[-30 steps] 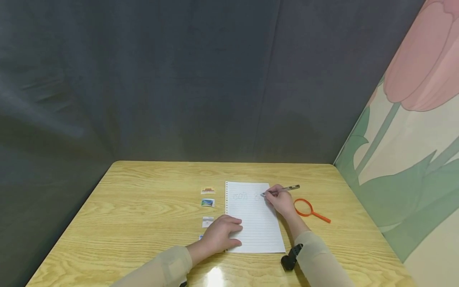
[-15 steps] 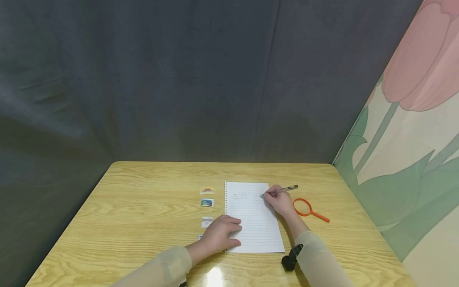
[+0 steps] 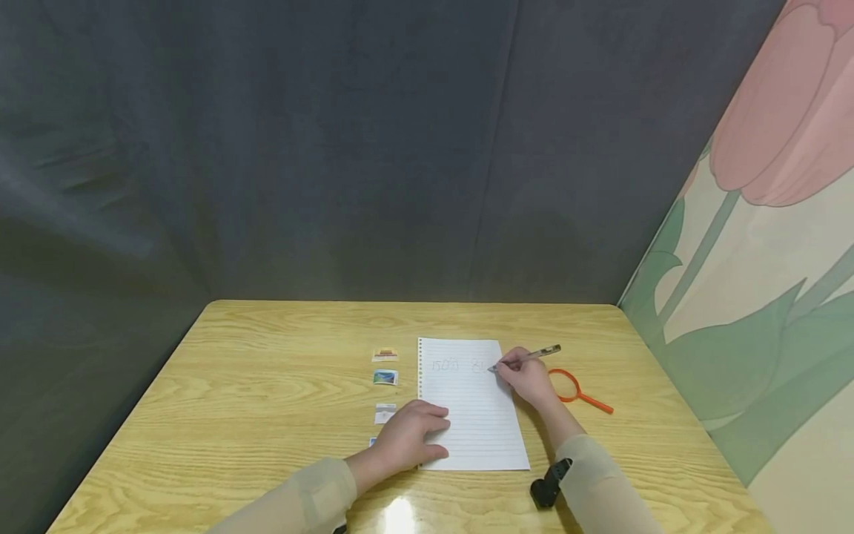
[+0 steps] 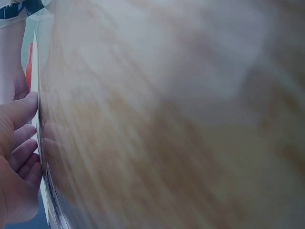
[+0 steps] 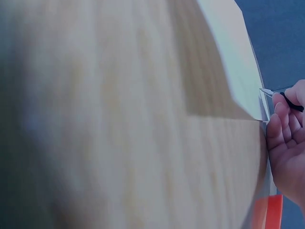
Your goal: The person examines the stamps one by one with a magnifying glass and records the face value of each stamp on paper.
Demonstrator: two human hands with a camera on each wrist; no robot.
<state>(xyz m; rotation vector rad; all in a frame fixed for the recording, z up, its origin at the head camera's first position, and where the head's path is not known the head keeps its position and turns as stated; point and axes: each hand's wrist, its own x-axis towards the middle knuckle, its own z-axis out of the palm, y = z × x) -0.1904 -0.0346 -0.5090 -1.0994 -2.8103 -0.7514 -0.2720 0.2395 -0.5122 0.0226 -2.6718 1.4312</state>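
A sheet of lined paper (image 3: 470, 423) with punched holes down its left edge lies on the wooden table. Faint writing, looking like "1500" and more marks to its right, runs along an upper line. In my right hand (image 3: 530, 378) I pinch a pen (image 3: 543, 351), its tip at the paper near the last marks. The right wrist view has the same pen (image 5: 290, 102) between fingers and thumb at the sheet's edge. My left hand (image 3: 408, 437) rests on the paper's lower left with fingers extended; the left wrist view shows these fingers (image 4: 21, 109) flat along the sheet.
Left of the paper, several small stamp-like pictures stand in a column: an orange-yellow one (image 3: 385, 355), a blue-green one (image 3: 385, 377), a grey one (image 3: 385, 413), and one mostly hidden by my left hand. An orange magnifying glass (image 3: 587, 400) lies right of my right forearm.
My right hand has shifted slightly right and down with the pen. Another stroke shows beside the marks on the right. The left hand stays in place.
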